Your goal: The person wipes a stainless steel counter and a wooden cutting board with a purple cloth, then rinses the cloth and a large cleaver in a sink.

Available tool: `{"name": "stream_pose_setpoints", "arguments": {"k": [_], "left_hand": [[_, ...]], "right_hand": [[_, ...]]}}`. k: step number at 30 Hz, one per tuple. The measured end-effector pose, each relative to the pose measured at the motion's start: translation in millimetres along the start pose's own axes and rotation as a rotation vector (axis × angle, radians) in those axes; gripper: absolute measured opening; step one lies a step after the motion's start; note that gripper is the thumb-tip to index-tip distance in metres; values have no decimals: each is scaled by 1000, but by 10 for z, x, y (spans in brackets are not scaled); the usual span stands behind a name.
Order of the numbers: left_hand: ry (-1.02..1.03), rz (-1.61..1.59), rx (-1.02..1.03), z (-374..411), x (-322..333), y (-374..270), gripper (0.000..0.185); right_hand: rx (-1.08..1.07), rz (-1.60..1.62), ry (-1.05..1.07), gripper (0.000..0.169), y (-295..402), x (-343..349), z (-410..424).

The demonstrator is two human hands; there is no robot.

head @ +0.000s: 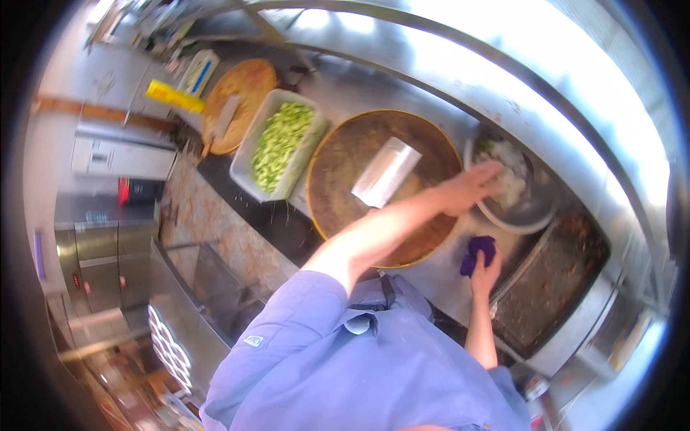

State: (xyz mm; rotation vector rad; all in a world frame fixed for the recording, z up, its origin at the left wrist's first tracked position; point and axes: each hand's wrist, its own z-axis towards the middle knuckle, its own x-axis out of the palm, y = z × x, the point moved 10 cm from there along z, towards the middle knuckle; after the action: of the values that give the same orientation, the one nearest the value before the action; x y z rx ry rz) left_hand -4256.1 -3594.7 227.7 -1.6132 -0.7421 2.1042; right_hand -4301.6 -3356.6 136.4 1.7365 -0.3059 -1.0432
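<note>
My left hand (471,188), blurred and with its fingers apart, reaches across over the rim of a large bowl (539,215). Pale, shredded-looking contents and some green bits lie in that bowl. A dark purple cloth (480,253) is bunched in my right hand (488,272), just below the bowl. Under my left forearm is a big round chopping board (345,145) with a yellow edge. On it rests a wide metal blade (387,169), probably a cleaver's; my arm may hide its handle.
Left of the board stands a plastic tub (237,169) of chopped green vegetables. Beyond it, a cleaver (225,117) lies on a smaller round board (253,81), beside a yellow object (175,97). A dirty dark tray (550,285) is at the right. A metal shelf (431,70) runs along the back.
</note>
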Motion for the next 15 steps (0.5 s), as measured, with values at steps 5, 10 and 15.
{"name": "stream_pose_setpoints", "arguments": {"k": [5,10,15], "left_hand": [[-217,-361,-78,-462,-393,87,87],[-540,-547,-261,-2106,-1192,-10,76],[-556,-1955,-351,-4273,-1560,-40,48]], "right_hand": [[-51,211,-27,38,686,198,-96],[-265,200,31,46,2298,811,-694],[-778,129,599,51,3918,2449,-1969]]}}
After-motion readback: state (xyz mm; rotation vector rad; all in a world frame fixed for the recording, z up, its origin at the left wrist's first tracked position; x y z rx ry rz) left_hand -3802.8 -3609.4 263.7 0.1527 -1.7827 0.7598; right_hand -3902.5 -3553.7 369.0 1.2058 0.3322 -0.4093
